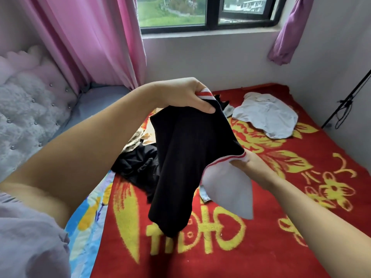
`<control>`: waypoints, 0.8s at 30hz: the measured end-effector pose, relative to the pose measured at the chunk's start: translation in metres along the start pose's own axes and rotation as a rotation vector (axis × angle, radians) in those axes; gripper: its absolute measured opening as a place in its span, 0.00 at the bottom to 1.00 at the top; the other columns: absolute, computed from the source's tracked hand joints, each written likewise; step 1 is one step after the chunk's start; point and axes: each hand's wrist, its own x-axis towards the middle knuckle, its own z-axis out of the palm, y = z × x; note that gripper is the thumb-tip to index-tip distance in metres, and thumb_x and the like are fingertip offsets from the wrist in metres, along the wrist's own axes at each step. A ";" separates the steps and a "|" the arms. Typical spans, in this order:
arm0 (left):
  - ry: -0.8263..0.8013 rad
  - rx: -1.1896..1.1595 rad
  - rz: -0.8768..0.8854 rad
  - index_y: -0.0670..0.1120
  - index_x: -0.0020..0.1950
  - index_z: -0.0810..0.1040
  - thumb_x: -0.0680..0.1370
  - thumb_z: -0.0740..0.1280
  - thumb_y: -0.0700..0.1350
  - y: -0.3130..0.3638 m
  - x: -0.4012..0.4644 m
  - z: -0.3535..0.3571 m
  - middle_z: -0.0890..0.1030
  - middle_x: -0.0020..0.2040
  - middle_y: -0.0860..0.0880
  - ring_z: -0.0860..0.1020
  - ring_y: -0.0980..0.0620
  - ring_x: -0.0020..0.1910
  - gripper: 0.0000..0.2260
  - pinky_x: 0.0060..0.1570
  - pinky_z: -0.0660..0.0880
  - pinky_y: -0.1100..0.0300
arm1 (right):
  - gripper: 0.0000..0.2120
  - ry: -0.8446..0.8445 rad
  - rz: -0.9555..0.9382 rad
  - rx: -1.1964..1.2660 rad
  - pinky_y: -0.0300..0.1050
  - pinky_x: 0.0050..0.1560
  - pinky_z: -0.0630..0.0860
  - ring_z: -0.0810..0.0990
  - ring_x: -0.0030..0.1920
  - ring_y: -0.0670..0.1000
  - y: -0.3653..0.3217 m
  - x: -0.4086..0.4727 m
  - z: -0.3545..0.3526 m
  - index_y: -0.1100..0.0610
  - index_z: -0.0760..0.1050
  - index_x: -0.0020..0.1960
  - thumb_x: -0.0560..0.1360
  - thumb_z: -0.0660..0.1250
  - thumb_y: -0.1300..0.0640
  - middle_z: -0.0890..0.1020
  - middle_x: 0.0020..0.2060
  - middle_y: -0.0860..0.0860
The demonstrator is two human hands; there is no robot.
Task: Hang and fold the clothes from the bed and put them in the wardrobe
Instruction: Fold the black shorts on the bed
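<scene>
Left hand (180,95) pinching one red-and-white ribbed trim, right hand (247,165) gripping the other, of a black knit garment (186,157) with white lining, hanging limp above the red plush blanket (261,247). Beyond, crumpled white shirt (267,115).

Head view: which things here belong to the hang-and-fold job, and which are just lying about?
Job:
black garment, held up by left hand and right hand
white garment on the bed
dark clothes heap on the bed
red blanket covering the bed

Lying about:
pink curtain
window
tufted headboard
black stand
</scene>
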 end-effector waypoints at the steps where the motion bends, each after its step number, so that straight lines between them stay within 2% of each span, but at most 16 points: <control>1: 0.010 -0.009 -0.015 0.56 0.35 0.82 0.73 0.73 0.47 0.006 0.011 0.004 0.83 0.34 0.56 0.82 0.57 0.34 0.08 0.31 0.76 0.65 | 0.14 0.038 0.019 0.065 0.57 0.58 0.75 0.80 0.58 0.57 0.005 -0.002 -0.017 0.61 0.75 0.61 0.77 0.67 0.59 0.81 0.57 0.59; 4: 0.034 0.102 -0.065 0.56 0.37 0.81 0.73 0.72 0.53 0.026 0.051 0.017 0.83 0.34 0.57 0.82 0.59 0.32 0.05 0.29 0.76 0.66 | 0.15 0.153 0.032 0.082 0.55 0.56 0.76 0.81 0.56 0.55 0.016 -0.008 -0.073 0.62 0.74 0.62 0.77 0.67 0.58 0.81 0.56 0.59; 6: -0.019 0.271 -0.118 0.53 0.43 0.80 0.71 0.72 0.56 0.039 0.087 0.032 0.84 0.38 0.55 0.83 0.56 0.35 0.08 0.35 0.79 0.61 | 0.15 0.150 0.056 0.045 0.51 0.55 0.77 0.81 0.55 0.51 0.026 -0.012 -0.120 0.59 0.75 0.61 0.76 0.69 0.56 0.82 0.55 0.54; 8: -0.104 0.514 -0.156 0.50 0.44 0.78 0.72 0.72 0.56 0.051 0.127 0.047 0.82 0.40 0.52 0.82 0.50 0.39 0.11 0.43 0.79 0.55 | 0.10 0.075 0.160 -0.041 0.47 0.52 0.78 0.82 0.50 0.48 0.039 -0.014 -0.168 0.55 0.80 0.55 0.75 0.71 0.54 0.84 0.50 0.51; 10: -0.079 0.684 -0.144 0.43 0.44 0.76 0.73 0.71 0.55 0.063 0.170 0.064 0.80 0.40 0.48 0.79 0.45 0.41 0.14 0.46 0.76 0.51 | 0.09 0.028 0.293 -0.179 0.43 0.43 0.77 0.81 0.42 0.47 0.056 -0.013 -0.220 0.61 0.82 0.44 0.75 0.71 0.54 0.84 0.41 0.51; 12: 0.062 0.722 -0.100 0.41 0.48 0.78 0.74 0.70 0.55 0.071 0.202 0.073 0.79 0.44 0.44 0.78 0.42 0.45 0.17 0.46 0.75 0.51 | 0.14 0.097 0.333 -0.332 0.43 0.36 0.71 0.75 0.38 0.49 0.065 -0.007 -0.257 0.67 0.78 0.39 0.76 0.68 0.56 0.79 0.36 0.53; 13: 0.172 0.727 -0.060 0.44 0.49 0.79 0.75 0.68 0.56 0.079 0.220 0.079 0.80 0.46 0.45 0.78 0.42 0.47 0.16 0.45 0.75 0.54 | 0.17 0.170 0.318 -0.425 0.45 0.36 0.68 0.73 0.38 0.50 0.066 -0.005 -0.278 0.68 0.76 0.38 0.78 0.66 0.55 0.77 0.35 0.55; 15: 0.421 0.702 0.029 0.51 0.44 0.78 0.76 0.64 0.59 0.093 0.248 0.088 0.81 0.47 0.48 0.78 0.44 0.49 0.13 0.42 0.69 0.58 | 0.23 0.351 0.243 -0.629 0.48 0.36 0.61 0.71 0.37 0.54 0.061 0.000 -0.311 0.63 0.70 0.33 0.78 0.59 0.46 0.75 0.34 0.58; 17: 0.676 0.602 0.079 0.53 0.40 0.75 0.77 0.61 0.61 0.106 0.266 0.088 0.82 0.45 0.49 0.78 0.44 0.46 0.14 0.39 0.64 0.59 | 0.21 0.556 0.102 -0.713 0.49 0.33 0.57 0.69 0.35 0.56 0.049 0.004 -0.336 0.58 0.67 0.33 0.74 0.52 0.43 0.72 0.33 0.57; 19: 0.873 0.501 0.124 0.50 0.43 0.78 0.77 0.60 0.61 0.115 0.276 0.082 0.83 0.44 0.49 0.79 0.44 0.45 0.17 0.38 0.66 0.58 | 0.16 0.726 -0.027 -0.685 0.48 0.33 0.61 0.70 0.34 0.58 0.036 0.007 -0.357 0.58 0.72 0.41 0.76 0.54 0.48 0.73 0.33 0.57; 21: 0.969 0.457 0.207 0.49 0.45 0.80 0.77 0.60 0.60 0.116 0.277 0.078 0.82 0.43 0.48 0.79 0.44 0.44 0.17 0.39 0.68 0.58 | 0.10 0.801 -0.058 -0.719 0.47 0.36 0.63 0.72 0.36 0.59 0.028 0.008 -0.374 0.56 0.75 0.50 0.76 0.57 0.55 0.75 0.35 0.58; 24: 0.947 0.452 0.341 0.45 0.47 0.83 0.76 0.64 0.57 0.099 0.266 0.091 0.82 0.46 0.46 0.79 0.43 0.43 0.16 0.40 0.70 0.57 | 0.15 0.770 0.002 -0.800 0.47 0.40 0.65 0.77 0.45 0.64 0.035 0.003 -0.391 0.54 0.77 0.56 0.73 0.58 0.64 0.80 0.45 0.62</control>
